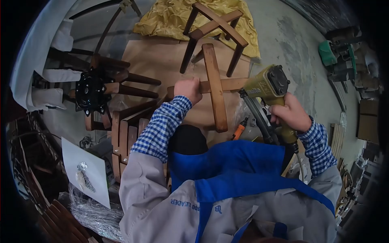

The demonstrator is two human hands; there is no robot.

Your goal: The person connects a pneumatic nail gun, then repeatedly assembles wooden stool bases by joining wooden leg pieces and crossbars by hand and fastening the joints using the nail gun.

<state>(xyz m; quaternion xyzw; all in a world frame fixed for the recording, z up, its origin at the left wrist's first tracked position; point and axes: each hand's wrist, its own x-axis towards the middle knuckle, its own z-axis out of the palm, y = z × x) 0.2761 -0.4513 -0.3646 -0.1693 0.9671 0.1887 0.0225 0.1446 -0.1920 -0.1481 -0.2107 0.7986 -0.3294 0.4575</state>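
My left hand (187,91) is closed round the left arm of a cross-shaped wooden frame (216,91), in front of my lap. In my right hand (292,114) is the grip of a yellow-green nail gun (265,86), whose nose touches or nearly touches the right end of the frame's crosspiece. A hose runs down from the gun's handle. Beyond the frame, a similar wooden frame with legs (216,26) stands partly on cardboard (162,60) and partly on yellow cloth (162,18).
An orange-handled tool (240,130) lies right of my lap. Wooden legs round a black round part (88,92) stand at left, above stacked wooden pieces (121,141). A white board (95,186) holding small metal parts is lower left. Green equipment (327,53) is at right.
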